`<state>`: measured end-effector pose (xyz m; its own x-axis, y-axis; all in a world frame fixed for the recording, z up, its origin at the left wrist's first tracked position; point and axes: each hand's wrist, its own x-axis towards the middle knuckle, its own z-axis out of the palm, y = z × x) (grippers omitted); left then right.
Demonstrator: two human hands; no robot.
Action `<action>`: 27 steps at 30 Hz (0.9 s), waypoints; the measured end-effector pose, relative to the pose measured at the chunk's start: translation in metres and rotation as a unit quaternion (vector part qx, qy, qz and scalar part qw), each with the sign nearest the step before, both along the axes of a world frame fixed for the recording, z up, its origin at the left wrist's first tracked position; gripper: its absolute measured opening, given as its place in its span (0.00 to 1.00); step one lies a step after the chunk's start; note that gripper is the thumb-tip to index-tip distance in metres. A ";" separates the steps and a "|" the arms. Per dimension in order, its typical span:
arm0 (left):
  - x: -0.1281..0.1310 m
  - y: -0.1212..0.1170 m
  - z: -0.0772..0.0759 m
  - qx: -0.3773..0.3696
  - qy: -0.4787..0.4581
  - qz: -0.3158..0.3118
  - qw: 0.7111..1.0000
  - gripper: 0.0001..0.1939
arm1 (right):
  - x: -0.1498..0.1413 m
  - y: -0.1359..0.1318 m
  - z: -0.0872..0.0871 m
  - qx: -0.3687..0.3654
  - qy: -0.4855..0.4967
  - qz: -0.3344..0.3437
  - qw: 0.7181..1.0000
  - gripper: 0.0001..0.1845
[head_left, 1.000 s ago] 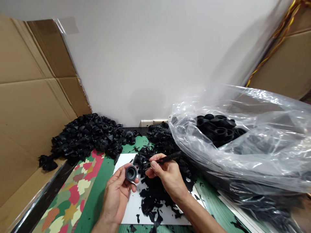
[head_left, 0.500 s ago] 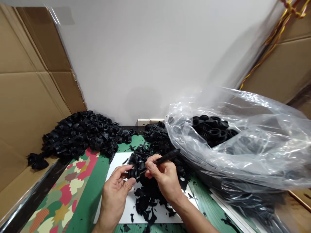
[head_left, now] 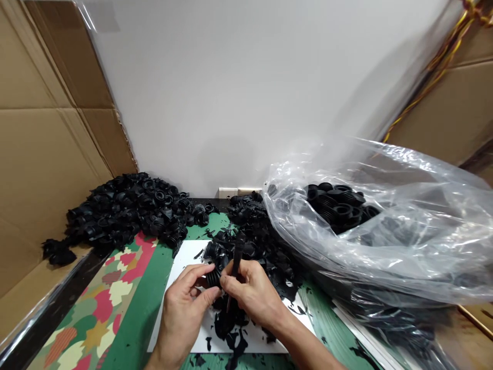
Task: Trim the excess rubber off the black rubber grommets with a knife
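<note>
A black ribbed rubber bellows (head_left: pixel 212 278) lies sideways between the thumb and fingers of my left hand (head_left: pixel 188 298). My right hand (head_left: pixel 252 289) is closed around a slim black pen-shaped tool (head_left: pixel 238 250), its upper end rising above the fingers. The tool's tip is dark against the scraps, so its kind is unclear. My right fingertips meet the bellows' right end. Below both hands, black rubber scraps (head_left: pixel 227 326) cover part of a white sheet (head_left: pixel 181 336). More ribbed pieces lie just behind the bellows.
At the back left a heap of black bellows (head_left: pixel 131 210) with ragged flaps leans toward a cardboard sheet (head_left: pixel 50 149). On the right, a clear plastic bag (head_left: pixel 416 246) holds more bellows (head_left: pixel 342 205). Loose scraps (head_left: pixel 262 221) pile up by the wall. The table top (head_left: pixel 134 303) is green.
My left hand has turned the bellows from its open end facing me to its ribbed side. My right hand has moved against it, and the tool has swung from slanting to nearly upright.
</note>
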<state>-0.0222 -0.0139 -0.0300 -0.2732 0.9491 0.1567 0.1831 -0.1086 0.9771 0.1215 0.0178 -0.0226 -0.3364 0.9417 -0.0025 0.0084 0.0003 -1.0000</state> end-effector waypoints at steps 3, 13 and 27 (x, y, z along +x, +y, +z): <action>-0.001 0.000 -0.001 -0.021 -0.020 0.025 0.999 0.13 | -0.002 0.003 -0.004 -0.051 0.026 -0.011 0.998 0.06; -0.004 0.001 -0.002 -0.097 -0.088 0.013 0.991 0.16 | -0.007 0.008 -0.014 -0.118 0.099 -0.014 0.988 0.08; -0.006 -0.002 -0.008 0.011 0.043 0.017 0.999 0.05 | 0.013 0.008 0.005 0.033 0.134 -0.088 0.986 0.13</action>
<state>-0.0282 -0.0157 -0.0383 -0.2904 0.9353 0.2023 0.2703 -0.1226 0.9549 0.1348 0.0253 -0.0177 -0.1476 0.9807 0.1283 -0.2506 0.0884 -0.9640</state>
